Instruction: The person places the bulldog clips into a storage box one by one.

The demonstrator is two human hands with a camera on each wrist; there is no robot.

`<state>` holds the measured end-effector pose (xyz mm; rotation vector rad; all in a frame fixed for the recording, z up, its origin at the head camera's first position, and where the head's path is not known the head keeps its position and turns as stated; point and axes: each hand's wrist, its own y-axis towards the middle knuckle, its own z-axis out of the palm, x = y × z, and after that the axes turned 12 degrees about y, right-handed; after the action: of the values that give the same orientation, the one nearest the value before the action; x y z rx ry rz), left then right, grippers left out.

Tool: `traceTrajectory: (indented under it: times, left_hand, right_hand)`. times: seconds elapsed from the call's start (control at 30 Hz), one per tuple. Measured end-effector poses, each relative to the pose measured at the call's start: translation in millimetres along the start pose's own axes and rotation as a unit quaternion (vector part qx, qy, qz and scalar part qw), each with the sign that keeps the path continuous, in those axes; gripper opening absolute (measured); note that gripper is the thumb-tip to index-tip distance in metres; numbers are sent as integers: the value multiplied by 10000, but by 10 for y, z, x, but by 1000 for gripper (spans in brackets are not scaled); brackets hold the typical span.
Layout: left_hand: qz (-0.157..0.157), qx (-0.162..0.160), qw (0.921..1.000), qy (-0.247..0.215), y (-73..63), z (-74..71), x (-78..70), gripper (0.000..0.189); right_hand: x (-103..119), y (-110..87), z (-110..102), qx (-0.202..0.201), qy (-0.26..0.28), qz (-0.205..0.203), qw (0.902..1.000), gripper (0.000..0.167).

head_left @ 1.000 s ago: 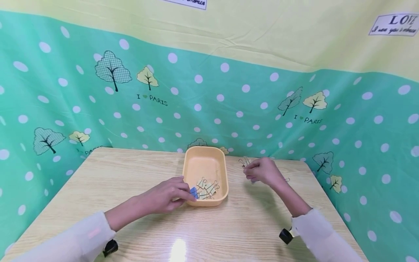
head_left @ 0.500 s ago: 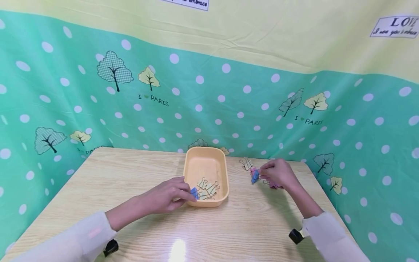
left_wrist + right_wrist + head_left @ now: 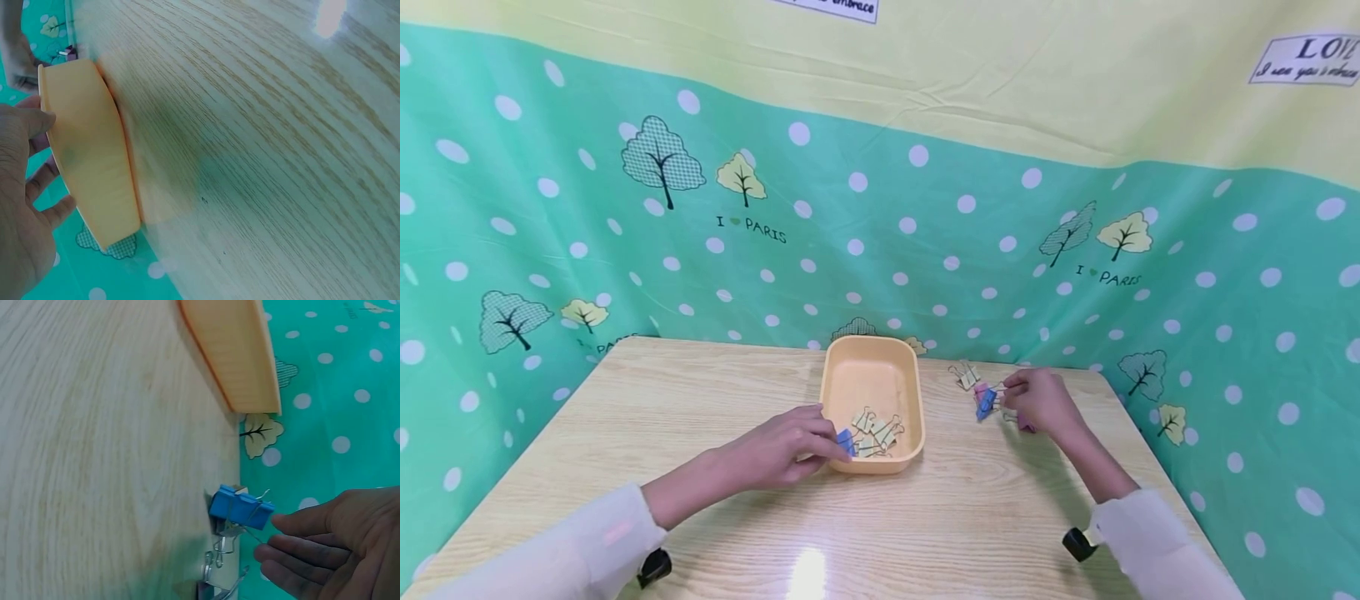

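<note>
My left hand grips the near left rim of an orange plastic bin, its thumb outside the wall in the left wrist view. Inside lie several pale yellow binder clips and a blue binder clip close to the fingers. At the back right, the fingers of my right hand reach to another blue binder clip. Its wire handle meets the fingertips in the right wrist view, where thumb and forefinger stand apart. Under and around that clip are a pink clip and a dark pink clip, partly hidden.
A pale binder clip lies behind the pile near the far table edge. The wooden table backs onto a green polka-dot cloth. A black wrist strap piece hangs under the right sleeve.
My right hand has shifted right over the pile, uncovering the blue and pink clips, and its fingers have since moved slightly at the blue clip's handle. The left hand and bin stay put.
</note>
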<state>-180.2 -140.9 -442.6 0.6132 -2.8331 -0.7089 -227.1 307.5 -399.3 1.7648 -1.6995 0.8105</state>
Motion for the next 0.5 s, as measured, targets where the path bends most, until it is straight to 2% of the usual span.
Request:
traceTrajectory:
  times: [0.3, 0.5]
  left_hand:
    - [-74, 82, 9999, -26, 4, -7, -15, 34]
    - [-140, 127, 9998, -107, 13, -16, -16, 37]
  right_hand:
    - [-47, 45, 121, 192, -430, -258, 9986, 39]
    - [-55, 92, 175, 174, -755, -246, 9967, 38]
